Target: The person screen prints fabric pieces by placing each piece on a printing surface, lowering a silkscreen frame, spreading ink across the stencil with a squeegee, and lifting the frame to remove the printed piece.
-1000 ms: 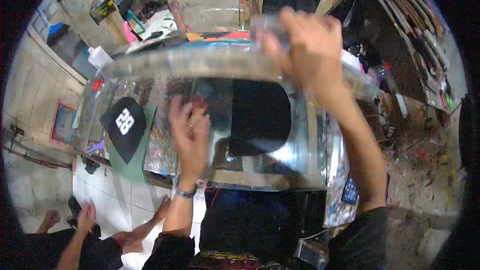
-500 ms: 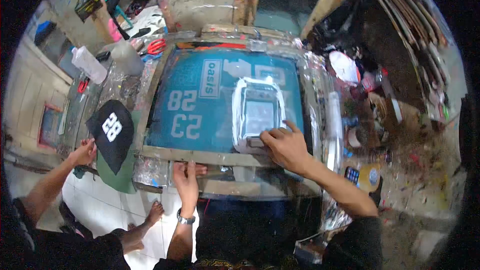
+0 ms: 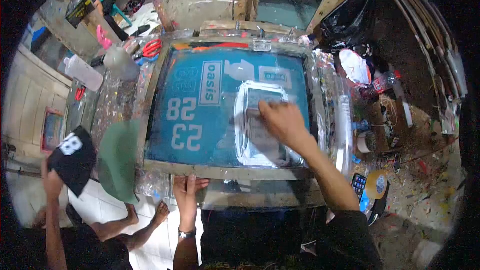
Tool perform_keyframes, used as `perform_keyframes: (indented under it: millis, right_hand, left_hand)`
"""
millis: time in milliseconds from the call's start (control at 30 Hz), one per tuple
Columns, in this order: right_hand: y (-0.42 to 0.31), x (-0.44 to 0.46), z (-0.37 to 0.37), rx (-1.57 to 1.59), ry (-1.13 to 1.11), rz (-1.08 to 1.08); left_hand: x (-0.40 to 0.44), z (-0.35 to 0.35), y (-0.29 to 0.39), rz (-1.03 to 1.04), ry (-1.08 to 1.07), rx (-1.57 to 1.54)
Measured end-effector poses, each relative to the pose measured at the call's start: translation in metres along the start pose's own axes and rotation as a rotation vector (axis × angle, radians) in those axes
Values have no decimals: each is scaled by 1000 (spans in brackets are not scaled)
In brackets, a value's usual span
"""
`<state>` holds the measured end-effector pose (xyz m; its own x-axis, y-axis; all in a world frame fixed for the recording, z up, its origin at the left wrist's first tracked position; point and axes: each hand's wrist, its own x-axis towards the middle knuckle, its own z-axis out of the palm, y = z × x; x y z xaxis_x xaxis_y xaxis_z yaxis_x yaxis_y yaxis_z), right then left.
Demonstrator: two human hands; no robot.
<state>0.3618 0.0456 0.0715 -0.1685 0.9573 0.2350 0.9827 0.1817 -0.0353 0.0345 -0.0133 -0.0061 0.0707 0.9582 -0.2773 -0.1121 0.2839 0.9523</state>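
Observation:
A screen-printing frame (image 3: 220, 171) with blue mesh lies before me, bearing pale reversed numbers and lettering. My right hand (image 3: 284, 122) is closed around a small squeegee (image 3: 253, 112), mostly hidden by the fingers, over the right half of the mesh. A rough rectangle of wet white ink (image 3: 242, 142) surrounds the design there. At the frame's front edge, my left hand (image 3: 187, 195), with a watch on the wrist, grips the wood. To the left, a co-worker's hand (image 3: 52, 182) holds a black fabric piece (image 3: 77, 167) printed with a white number.
Green fabric (image 3: 119, 160) hangs over the table's left edge. A plastic bottle (image 3: 84, 72) and red-handled scissors (image 3: 152, 48) lie at the back left. On the right are a phone (image 3: 358, 184), a tape roll (image 3: 377, 185) and a drink bottle (image 3: 386, 82).
My right hand has moved the squeegee away from me, up the mesh. The co-worker has lifted the black fabric off the green piece and carried it left. My left hand stays at the frame edge.

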Motion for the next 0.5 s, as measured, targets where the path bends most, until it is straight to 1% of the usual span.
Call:
perform_keyframes:
  millis: [100, 167, 200, 300, 367, 400, 433, 467, 500]
  right_hand:
    - [-43, -57, -12, 11, -4, -64]
    - [-62, -80, -17, 48, -33, -55]
    - [-68, -87, -21, 85, -65, -57]
    - [-72, -88, -34, 45, -11, -22]
    - [-80, -89, -56, 64, 75, 26]
    - [-85, -89, -64, 26, 226, 113]
    - [-91, -88, -73, -8, 365, 190]
    - [-93, -78, -88, -29, 515, 150]
    - [-87, -66, -105, -26, 510, 126]
  left_hand:
    - [-1, 1, -3, 19, 20, 32]
    - [-1, 2, -4, 58, 28, -24]
    - [-2, 2, -6, 66, 21, -22]
    - [-3, 2, -3, 155, 19, -1]
    - [-3, 0, 2, 204, -6, -48]
    - [-8, 3, 14, 265, 4, -71]
    - [-13, 6, 34, 270, 11, -75]
    - [-14, 11, 61, 304, 13, -71]
    - [-14, 19, 88, 335, 20, -68]
